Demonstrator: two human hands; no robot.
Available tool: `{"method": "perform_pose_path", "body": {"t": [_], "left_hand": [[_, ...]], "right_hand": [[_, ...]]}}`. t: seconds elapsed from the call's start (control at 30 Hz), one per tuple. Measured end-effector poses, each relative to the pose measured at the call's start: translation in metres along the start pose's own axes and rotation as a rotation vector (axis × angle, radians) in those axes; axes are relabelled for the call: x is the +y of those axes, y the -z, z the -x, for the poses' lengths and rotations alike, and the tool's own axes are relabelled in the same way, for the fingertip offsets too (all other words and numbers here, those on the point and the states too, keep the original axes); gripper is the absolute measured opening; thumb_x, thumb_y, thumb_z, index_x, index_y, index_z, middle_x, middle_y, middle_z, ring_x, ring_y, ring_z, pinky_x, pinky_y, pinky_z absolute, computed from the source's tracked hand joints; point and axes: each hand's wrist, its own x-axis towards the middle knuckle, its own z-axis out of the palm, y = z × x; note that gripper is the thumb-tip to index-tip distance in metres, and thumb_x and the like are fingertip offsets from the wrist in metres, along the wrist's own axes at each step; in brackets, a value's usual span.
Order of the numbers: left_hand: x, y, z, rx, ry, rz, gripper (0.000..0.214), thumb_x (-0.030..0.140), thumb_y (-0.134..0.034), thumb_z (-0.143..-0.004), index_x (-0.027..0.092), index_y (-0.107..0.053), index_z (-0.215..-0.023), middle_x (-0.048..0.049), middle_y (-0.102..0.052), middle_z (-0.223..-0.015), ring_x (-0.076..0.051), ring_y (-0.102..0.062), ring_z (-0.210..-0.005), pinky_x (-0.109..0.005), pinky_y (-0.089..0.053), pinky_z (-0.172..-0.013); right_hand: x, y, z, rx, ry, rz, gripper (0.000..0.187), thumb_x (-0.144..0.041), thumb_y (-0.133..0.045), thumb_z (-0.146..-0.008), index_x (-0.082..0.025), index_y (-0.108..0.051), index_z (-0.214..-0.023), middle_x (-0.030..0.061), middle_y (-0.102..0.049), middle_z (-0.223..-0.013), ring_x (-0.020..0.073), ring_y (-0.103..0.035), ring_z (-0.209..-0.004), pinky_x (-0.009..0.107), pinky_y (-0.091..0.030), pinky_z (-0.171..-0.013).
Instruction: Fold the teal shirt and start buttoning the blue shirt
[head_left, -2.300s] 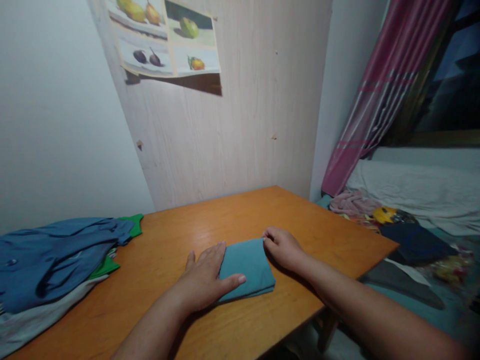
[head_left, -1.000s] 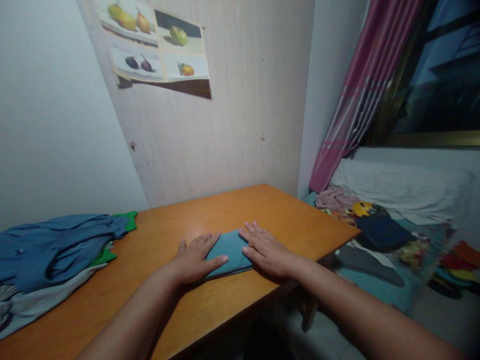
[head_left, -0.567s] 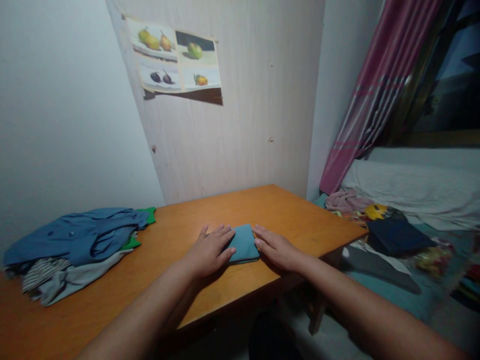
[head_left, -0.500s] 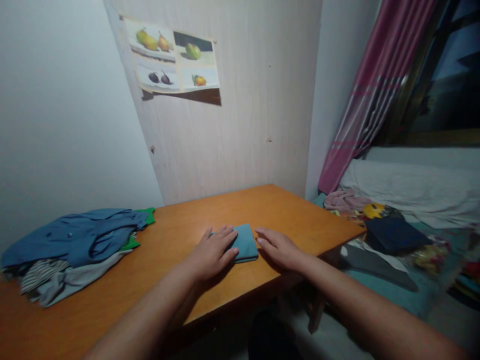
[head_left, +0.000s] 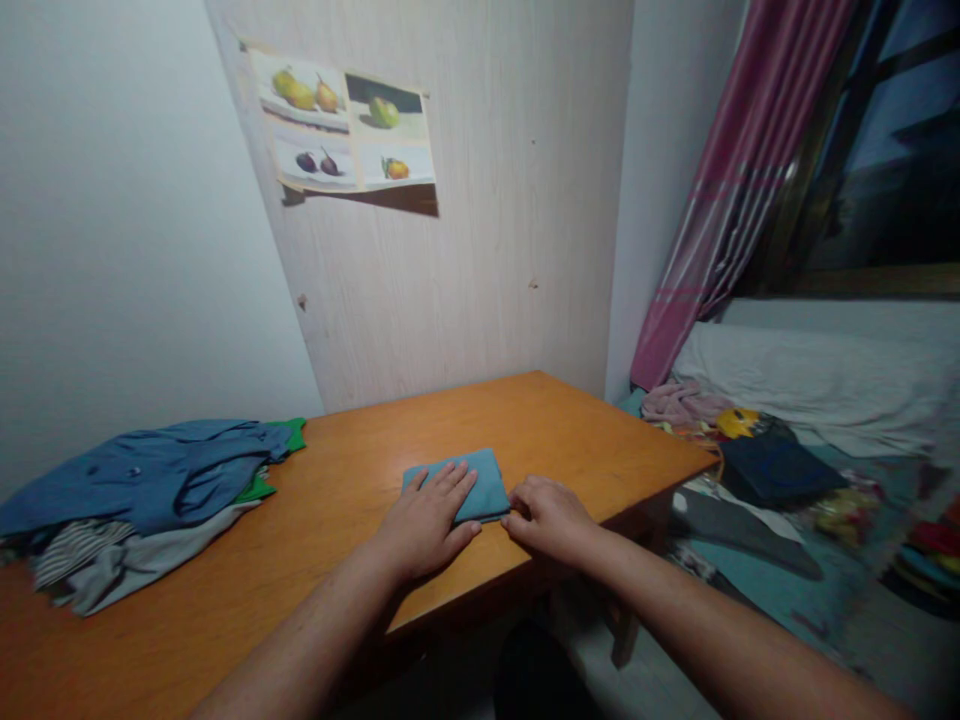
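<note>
A small folded teal cloth [head_left: 480, 474] lies on the orange wooden table [head_left: 360, 540], near its front edge. My left hand [head_left: 427, 518] lies flat on the cloth's near left part, fingers stretched out. My right hand [head_left: 546, 515] is at the cloth's near right corner, fingers curled and pinching that corner.
A heap of clothes [head_left: 142, 490], blue on top with green and grey beneath, sits on the table's left end. A fruit poster [head_left: 345, 130] hangs on the wall. To the right, a bed [head_left: 810, 390] with strewn clothes and a pink striped curtain [head_left: 720, 190].
My right hand has gone from lying flat beside the cloth to curling its fingers on the near right corner. My left hand slid slightly toward me on the cloth.
</note>
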Motion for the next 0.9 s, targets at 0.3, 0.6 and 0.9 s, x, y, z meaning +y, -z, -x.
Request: {"method": "perform_pose_path", "body": {"t": [0.3, 0.6, 0.9], "left_hand": [[0.001, 0.001, 0.001, 0.027, 0.01, 0.021, 0.074, 0.062, -0.04, -0.091, 0.024, -0.031, -0.154, -0.0074, -0.026, -0.162, -0.026, -0.021, -0.15, -0.048, -0.011, -0.12], [0.018, 0.013, 0.005, 0.159, 0.136, 0.063, 0.063, 0.041, -0.054, -0.085, 0.021, -0.042, -0.144, -0.0116, -0.061, -0.135, -0.031, -0.056, -0.122, -0.043, -0.039, -0.104], [0.026, 0.058, 0.028, 0.535, 0.242, 0.981, 0.034, 0.04, -0.065, -0.084, 0.017, -0.066, -0.109, -0.0085, -0.073, -0.107, -0.026, -0.067, -0.098, -0.034, -0.049, -0.088]], "right_hand": [[-0.013, -0.01, -0.016, 0.016, -0.181, -0.131, 0.008, -0.024, -0.059, -0.073, -0.021, -0.062, -0.067, 0.003, -0.066, -0.07, 0.0154, -0.053, -0.063, 0.028, -0.025, -0.054], [-0.038, 0.003, -0.022, 0.052, -0.255, -0.662, 0.017, -0.023, -0.062, -0.074, -0.02, -0.054, -0.06, -0.0021, -0.053, -0.055, 0.0124, -0.047, -0.056, 0.024, -0.033, -0.053], [-0.084, 0.113, 0.065, -0.362, 0.294, -1.263, 0.03, -0.046, -0.068, -0.081, -0.021, -0.072, -0.097, 0.004, -0.067, -0.093, 0.0162, -0.06, -0.083, 0.028, -0.048, -0.076]]}}
